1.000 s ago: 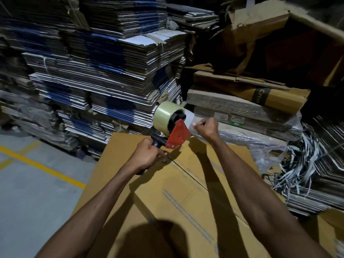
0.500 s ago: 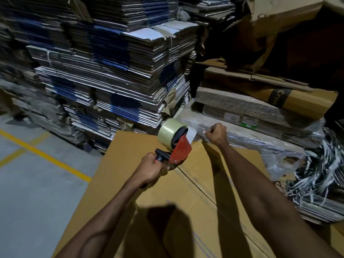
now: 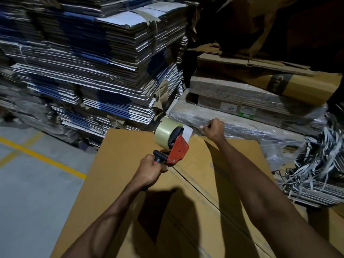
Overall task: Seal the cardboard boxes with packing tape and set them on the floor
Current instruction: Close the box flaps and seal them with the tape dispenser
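Note:
A large brown cardboard box (image 3: 119, 164) fills the lower middle, its two top flaps meeting along a diagonal seam. My left hand (image 3: 151, 169) grips the black handle of a red tape dispenser (image 3: 177, 150) that carries a roll of clear packing tape (image 3: 165, 133), held just above the seam near the box's far edge. My right hand (image 3: 214, 128) is closed at the far edge of the box and pinches the free end of the tape pulled out from the roll.
Tall stacks of flattened cartons (image 3: 93, 62) stand behind the box on the left. Plastic-wrapped cardboard bundles (image 3: 242, 112) lie behind on the right, with a tangle of strapping (image 3: 316, 164) at the far right. Grey floor with a yellow line (image 3: 42, 157) lies to the left.
My right hand has drawn away from the dispenser to the right along the box's far edge, pulling tape out. The left hand and dispenser have shifted slightly toward me.

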`<state>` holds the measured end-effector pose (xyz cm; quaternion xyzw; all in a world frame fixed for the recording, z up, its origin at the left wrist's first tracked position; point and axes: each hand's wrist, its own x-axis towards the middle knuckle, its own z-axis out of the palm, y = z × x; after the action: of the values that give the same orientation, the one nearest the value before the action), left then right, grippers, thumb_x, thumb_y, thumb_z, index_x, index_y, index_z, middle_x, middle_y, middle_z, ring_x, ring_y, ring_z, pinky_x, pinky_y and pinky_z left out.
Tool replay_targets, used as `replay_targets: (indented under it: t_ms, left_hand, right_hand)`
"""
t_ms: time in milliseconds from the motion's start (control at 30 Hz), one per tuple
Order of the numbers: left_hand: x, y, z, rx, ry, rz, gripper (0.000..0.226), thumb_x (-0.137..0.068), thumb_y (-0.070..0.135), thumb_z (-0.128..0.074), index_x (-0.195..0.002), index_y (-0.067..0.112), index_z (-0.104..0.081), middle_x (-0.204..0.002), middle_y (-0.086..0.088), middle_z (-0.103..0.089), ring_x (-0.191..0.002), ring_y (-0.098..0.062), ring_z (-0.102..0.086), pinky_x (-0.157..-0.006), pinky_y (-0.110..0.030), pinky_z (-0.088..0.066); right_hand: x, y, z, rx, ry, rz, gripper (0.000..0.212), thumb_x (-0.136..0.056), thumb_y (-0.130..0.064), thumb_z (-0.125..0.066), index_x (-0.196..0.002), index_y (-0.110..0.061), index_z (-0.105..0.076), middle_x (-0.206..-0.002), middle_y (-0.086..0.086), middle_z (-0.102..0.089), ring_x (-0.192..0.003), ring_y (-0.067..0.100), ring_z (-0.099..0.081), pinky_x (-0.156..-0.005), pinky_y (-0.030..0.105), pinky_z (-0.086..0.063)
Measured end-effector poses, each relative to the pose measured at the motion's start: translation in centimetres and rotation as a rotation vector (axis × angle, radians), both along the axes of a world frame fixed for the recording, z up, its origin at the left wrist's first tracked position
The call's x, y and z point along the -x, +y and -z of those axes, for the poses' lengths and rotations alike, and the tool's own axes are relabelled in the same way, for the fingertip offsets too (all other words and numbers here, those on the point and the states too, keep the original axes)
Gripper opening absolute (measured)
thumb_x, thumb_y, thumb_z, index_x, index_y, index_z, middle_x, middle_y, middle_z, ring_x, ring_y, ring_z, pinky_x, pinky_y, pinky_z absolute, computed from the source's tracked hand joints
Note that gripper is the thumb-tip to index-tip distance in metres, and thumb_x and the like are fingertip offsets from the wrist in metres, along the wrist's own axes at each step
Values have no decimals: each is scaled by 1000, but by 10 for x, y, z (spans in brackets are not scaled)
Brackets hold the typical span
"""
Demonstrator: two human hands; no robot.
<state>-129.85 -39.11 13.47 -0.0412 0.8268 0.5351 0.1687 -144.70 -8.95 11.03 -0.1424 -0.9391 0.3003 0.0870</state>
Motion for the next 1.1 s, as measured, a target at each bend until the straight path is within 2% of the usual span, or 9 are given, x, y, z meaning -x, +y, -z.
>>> replay_targets:
  t_ms: [233, 367, 500, 633, 733, 833, 967, 1033, 1100]
  left_hand:
    - [8, 0, 5, -1, -41, -2, 13, -78, 21, -73, -81, 12, -64, -58, 10, -52, -53, -15, -44, -54, -30, -35]
    - [11, 1, 9, 2, -61, -23, 25, -74, 23, -72, -89, 5, -66, -58, 6, -51, -56, -20, -43, -58, -36, -35]
    - [11, 1, 9, 29, -39, -39, 15, -79, 20, -74, -87, 12, -64, -71, 2, -57, -60, -18, -48, -59, -31, -38]
    - [9, 3, 7, 106, 19, 9, 16, -85, 11, -72, -77, 12, -58, -70, 3, -56, -64, -18, -47, -59, -30, -36]
    - [10, 1, 8, 97, 7, 28, 22, -83, 11, -71, -71, 17, -54, -59, 6, -49, -57, -17, -42, -58, -31, -35]
    - [11, 0, 8, 46, -35, 24, 13, -81, 13, -70, -76, 13, -58, -53, 5, -46, -50, -19, -40, -52, -33, -34]
    - [10, 1, 3, -4, -58, 18, 6, -82, 9, -67, -80, 9, -61, -52, 2, -48, -45, -19, -38, -47, -32, -32]
    - [8, 1, 3, 3, -41, 21, 9, -84, 7, -67, -79, 10, -60, -53, 3, -49, -45, -18, -39, -46, -30, -33]
    - [7, 0, 3, 12, -30, 24, 5, -84, 7, -67, -82, 8, -62, -54, 2, -52, -43, -16, -41, -45, -28, -34]
  right_hand:
    - [-4, -6, 11, 64, -53, -7, 44, -90, -22, -81, -56, -13, -55, -59, 3, -50, -51, 11, -40, -51, 30, -30]
    - [-7, -9, 28, 283, -100, 113, 24, -83, -19, -89, -74, 0, -78, -73, 10, -72, -70, 16, -63, -65, 31, -44]
    - [3, -7, 31, 306, -389, 143, 45, -85, -37, -85, -98, 5, -77, -96, 17, -77, -78, 24, -68, -67, 39, -53]
    - [-8, -5, 15, 378, -537, 154, 29, -94, -20, -75, -91, 6, -63, -79, 18, -66, -59, 26, -59, -52, 34, -45]
    - [-18, -4, 17, 433, -486, 99, 20, -98, -11, -68, -82, -10, -55, -74, 6, -58, -57, 14, -59, -45, 24, -47]
    - [-9, -3, 31, 212, -396, 231, 19, -90, -18, -77, -77, -12, -66, -81, 7, -67, -68, 18, -65, -57, 26, -49]
    - [-20, -18, 28, 197, -129, 223, 17, -91, -26, -71, -75, -23, -76, -83, 2, -74, -78, 29, -70, -70, 38, -57]
    - [-30, -26, 24, 290, -80, 95, 38, -89, -49, -70, -56, -30, -65, -65, -3, -64, -65, 25, -62, -65, 37, -52]
    - [-32, -30, 20, 303, -126, 29, 51, -73, -77, -61, -55, -30, -66, -66, 0, -66, -70, 25, -62, -68, 42, -55]
